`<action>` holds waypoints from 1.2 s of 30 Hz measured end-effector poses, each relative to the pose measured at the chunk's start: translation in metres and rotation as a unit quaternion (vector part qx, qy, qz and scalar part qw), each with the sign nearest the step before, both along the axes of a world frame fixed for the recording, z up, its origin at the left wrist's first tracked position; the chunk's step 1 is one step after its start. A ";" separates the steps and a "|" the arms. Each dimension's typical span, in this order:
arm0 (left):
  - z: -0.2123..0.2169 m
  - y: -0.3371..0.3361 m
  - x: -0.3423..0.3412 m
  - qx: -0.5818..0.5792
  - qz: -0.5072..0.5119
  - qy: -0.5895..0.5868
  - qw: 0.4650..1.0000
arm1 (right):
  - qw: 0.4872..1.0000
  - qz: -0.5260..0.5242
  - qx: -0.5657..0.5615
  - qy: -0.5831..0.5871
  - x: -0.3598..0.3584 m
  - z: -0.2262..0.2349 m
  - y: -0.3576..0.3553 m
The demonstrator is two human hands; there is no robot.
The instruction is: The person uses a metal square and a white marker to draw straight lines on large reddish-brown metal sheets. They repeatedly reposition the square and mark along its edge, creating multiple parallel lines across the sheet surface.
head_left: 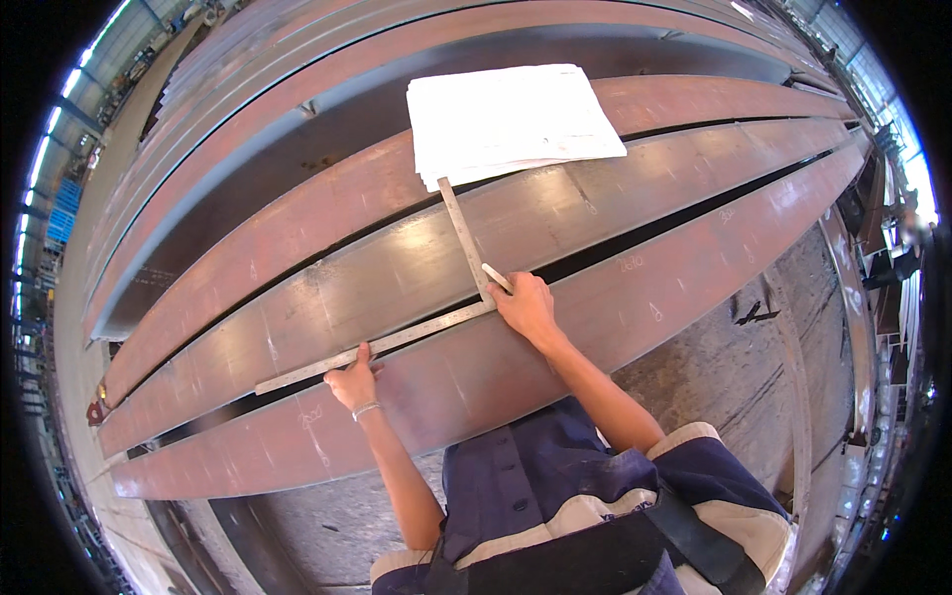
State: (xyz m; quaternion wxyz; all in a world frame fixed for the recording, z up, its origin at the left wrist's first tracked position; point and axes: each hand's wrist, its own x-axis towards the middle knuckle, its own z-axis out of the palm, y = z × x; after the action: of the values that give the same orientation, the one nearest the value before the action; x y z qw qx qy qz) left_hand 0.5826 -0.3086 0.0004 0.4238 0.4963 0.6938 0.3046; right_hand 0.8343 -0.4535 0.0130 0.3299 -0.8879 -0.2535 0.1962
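Left hand (pixel 353 381) pinches square (pixel 426 326), long arm pointing left along beams (pixel 456 385); right hand (pixel 526 305) grips white stick (pixel 497 278).

The square (pixel 426 329) is silvery; beams (pixel 476 385) reddish-brown (white-streaked).

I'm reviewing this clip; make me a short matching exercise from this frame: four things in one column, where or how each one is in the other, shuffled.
Things:
1. left hand
2. right hand
3. paper stack
4. metal square

Places and states:
A. white, lying on the steel beams
B. at the corner of the square, with a white stick between the fingers
C. L-shaped, one end at the papers' near edge
D. touching the square's long arm

Pairs: 1-D, 2-B, 3-A, 4-C
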 end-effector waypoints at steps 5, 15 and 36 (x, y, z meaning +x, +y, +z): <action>-0.005 -0.006 0.006 0.008 0.048 -0.015 0.999 | 1.000 0.002 -0.003 0.006 0.000 0.005 -0.001; -0.001 -0.014 0.008 0.024 0.048 0.105 0.993 | 0.998 0.039 -0.037 0.044 0.006 0.004 -0.004; 0.024 0.008 -0.001 0.403 -0.454 0.278 0.745 | 0.997 0.036 -0.044 0.058 0.016 0.000 -0.003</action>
State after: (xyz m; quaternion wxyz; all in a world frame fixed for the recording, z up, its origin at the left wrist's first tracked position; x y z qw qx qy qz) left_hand 0.5817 -0.3003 0.0239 0.0611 0.9399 0.2864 0.1757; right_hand 0.8500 -0.4562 0.0128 0.2974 -0.8792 -0.2567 0.2695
